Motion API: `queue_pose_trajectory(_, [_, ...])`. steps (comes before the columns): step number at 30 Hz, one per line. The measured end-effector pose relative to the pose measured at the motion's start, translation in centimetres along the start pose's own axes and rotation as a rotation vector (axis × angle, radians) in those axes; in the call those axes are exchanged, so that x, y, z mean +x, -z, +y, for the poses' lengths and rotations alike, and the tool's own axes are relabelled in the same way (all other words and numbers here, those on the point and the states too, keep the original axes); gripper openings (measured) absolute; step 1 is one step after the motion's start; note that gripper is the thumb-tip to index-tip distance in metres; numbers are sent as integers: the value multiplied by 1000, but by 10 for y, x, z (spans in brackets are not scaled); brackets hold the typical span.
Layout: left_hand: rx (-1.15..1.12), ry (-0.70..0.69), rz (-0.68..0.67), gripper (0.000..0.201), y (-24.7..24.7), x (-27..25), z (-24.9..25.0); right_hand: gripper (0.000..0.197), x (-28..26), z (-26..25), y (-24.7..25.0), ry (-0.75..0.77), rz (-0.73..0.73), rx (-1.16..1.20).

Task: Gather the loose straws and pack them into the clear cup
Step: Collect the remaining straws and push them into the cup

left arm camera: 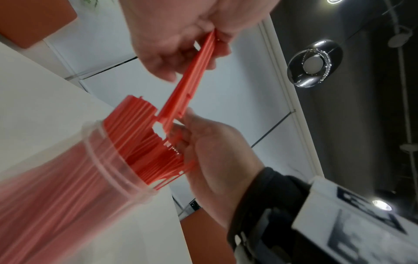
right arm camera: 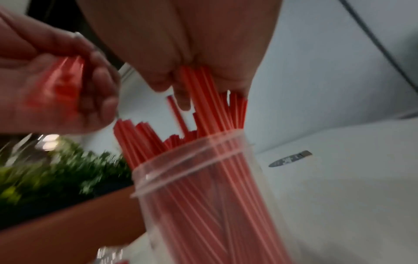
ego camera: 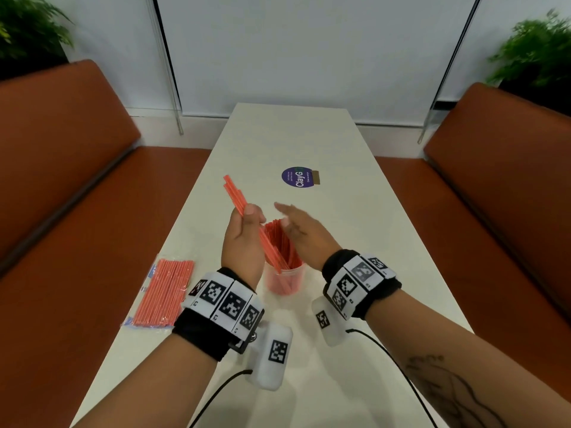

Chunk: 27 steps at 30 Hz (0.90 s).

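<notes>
A clear cup (ego camera: 285, 284) stands on the white table (ego camera: 309, 134), packed with red straws (ego camera: 282, 242) that rise above its rim. My left hand (ego camera: 244, 233) grips a small bundle of red straws (ego camera: 236, 196), held slanted with its lower end in the cup's mouth. My right hand (ego camera: 296, 223) is above the cup, fingers straight, touching the tops of the standing straws. The left wrist view shows the held bundle (left arm camera: 192, 76) meeting the straws in the cup (left arm camera: 90, 178). In the right wrist view my fingers (right arm camera: 185, 96) press among the straw tops (right arm camera: 214, 107).
A flat pile of loose red straws (ego camera: 167, 291) lies on a plastic wrapper near the table's left edge. A round purple sticker (ego camera: 298, 177) is farther back. Orange benches (ego camera: 61, 180) (ego camera: 494, 180) flank the table. Plants stand in the far corners.
</notes>
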State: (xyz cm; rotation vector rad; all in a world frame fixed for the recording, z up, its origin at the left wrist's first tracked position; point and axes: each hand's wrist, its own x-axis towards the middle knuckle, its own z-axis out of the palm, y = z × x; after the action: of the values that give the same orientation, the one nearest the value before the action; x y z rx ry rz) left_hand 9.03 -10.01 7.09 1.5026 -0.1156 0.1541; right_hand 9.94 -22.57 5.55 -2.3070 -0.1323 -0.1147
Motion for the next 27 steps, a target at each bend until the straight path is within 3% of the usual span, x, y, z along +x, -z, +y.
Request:
queue_pose_trajectory(3, [137,-105,11,31,-14,11,-4,39,-1,6,9,-23,349,295])
queue_pose_trajectory(6, [259,-112,-26,27,-26,16,-12,36,-3,12,13,-64,440,399])
queue_pose_trajectory(9, [410,-100,-96,26,-33,15,-19,35,-8,21,12,-64,420,340])
queue_pose_trajectory(14, [905,-43,-122,28,-32,12,-23,35,-15,37,10,-105,398,291])
queue_pose_trajectory(18, [725,-49,-38,39,-24,13,-24,37,-20,37,9,-110,340,224])
queue_pose_trajectory(22, [410,-162,-48,31,-12,17,-29,44,-19,29,9,29,267,29])
queue_pose_trajectory(25, [518,-215,-154,43,-7,18,-35,50,-17,25,2,83,101,-204])
queue_pose_trajectory(27, [817,-226,-314,50,-8,19,-40,52,-17,26,-8,51,13,-290])
